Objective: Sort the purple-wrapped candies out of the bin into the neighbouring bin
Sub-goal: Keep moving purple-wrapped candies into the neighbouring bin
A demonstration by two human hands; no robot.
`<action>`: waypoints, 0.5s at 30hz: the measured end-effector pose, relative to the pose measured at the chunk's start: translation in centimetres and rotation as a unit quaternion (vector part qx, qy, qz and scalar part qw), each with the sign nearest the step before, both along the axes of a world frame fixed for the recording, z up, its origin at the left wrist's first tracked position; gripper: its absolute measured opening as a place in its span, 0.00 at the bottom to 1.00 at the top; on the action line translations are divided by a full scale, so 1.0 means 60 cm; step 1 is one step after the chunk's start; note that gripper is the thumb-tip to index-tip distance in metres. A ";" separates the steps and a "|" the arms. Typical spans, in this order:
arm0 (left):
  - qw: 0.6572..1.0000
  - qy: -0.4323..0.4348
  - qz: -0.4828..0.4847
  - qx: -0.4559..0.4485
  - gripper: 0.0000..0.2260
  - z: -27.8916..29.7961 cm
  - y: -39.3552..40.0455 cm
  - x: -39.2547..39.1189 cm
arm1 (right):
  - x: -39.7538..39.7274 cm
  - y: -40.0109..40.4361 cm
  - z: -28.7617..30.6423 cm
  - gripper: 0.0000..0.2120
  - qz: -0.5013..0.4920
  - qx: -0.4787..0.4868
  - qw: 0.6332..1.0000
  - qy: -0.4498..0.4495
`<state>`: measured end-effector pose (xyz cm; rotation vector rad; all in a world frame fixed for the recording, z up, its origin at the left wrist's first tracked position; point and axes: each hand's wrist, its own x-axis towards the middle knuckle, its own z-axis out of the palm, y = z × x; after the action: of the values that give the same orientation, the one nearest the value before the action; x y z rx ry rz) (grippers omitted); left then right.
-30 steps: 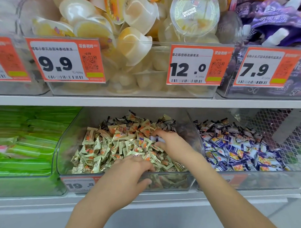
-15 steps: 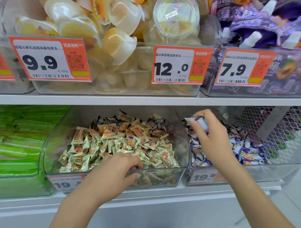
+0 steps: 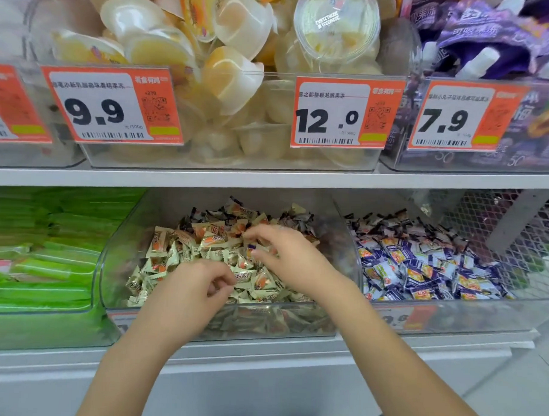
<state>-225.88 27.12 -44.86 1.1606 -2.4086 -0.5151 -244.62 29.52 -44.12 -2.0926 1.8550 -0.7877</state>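
While both hands sit in the middle bin (image 3: 109,264) of cream-and-orange candies (image 3: 169,251), the right hand (image 3: 291,258) pinches a purple-wrapped candy (image 3: 252,247) between thumb and fingers (image 3: 260,235) atop the pile. Left hand (image 3: 189,292) rests near the front wall, fingers curled into the candies; whether it grips one I cannot tell. Neighbouring bin (image 3: 481,317) on the right holds purple-wrapped candies (image 3: 420,269).

Both hands in the middle bin (image 3: 344,229) of beige candies (image 3: 172,254) — right hand (image 3: 291,255) pinches a purple-wrapped candy (image 3: 253,248), left hand (image 3: 186,295) curled on the pile; neighbouring bin (image 3: 450,316) holds purple ones.
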 end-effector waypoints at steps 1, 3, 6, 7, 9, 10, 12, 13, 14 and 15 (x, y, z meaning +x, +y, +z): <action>1.000 0.004 -0.001 0.007 0.05 -0.001 -0.001 0.003 | 0.008 -0.013 -0.007 0.13 -0.006 0.033 0.999 0.016; 1.000 0.012 -0.006 0.010 0.05 -0.004 -0.002 0.010 | 0.007 -0.031 -0.009 0.08 -0.050 0.059 0.997 0.032; 1.000 0.010 -0.021 0.011 0.05 -0.008 -0.004 0.020 | -0.027 -0.039 -0.006 0.12 -0.122 0.083 0.989 0.014; 1.000 0.009 -0.024 0.014 0.05 -0.008 -0.004 0.022 | -0.038 -0.038 -0.005 0.13 -0.136 0.087 0.987 0.014; 0.999 0.005 -0.027 0.020 0.05 -0.007 -0.005 0.022 | -0.044 -0.039 -0.007 0.08 -0.143 0.072 0.987 0.028; 0.999 -0.001 -0.027 0.018 0.05 -0.005 -0.005 0.021 | -0.039 -0.041 -0.008 0.06 -0.135 0.060 0.988 0.032; 1.000 -0.011 -0.024 0.012 0.05 -0.003 -0.004 0.021 | -0.023 -0.054 -0.017 0.11 -0.111 0.065 0.992 0.015; 1.000 -0.013 -0.023 0.011 0.05 -0.002 -0.003 0.020 | -0.015 -0.062 -0.022 0.12 -0.100 0.081 0.992 0.007; 1.000 -0.013 -0.022 0.012 0.05 0.000 -0.001 0.020 | -0.008 -0.069 -0.028 0.12 -0.089 0.093 0.992 0.012; 1.000 -0.011 -0.020 0.014 0.05 0.001 0.002 0.019 | -0.002 -0.074 -0.031 0.10 -0.083 0.100 0.991 0.028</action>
<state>-224.74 27.23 -44.81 1.1373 -2.4556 -0.5535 -244.74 25.10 -45.98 -1.8754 2.0643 -0.5564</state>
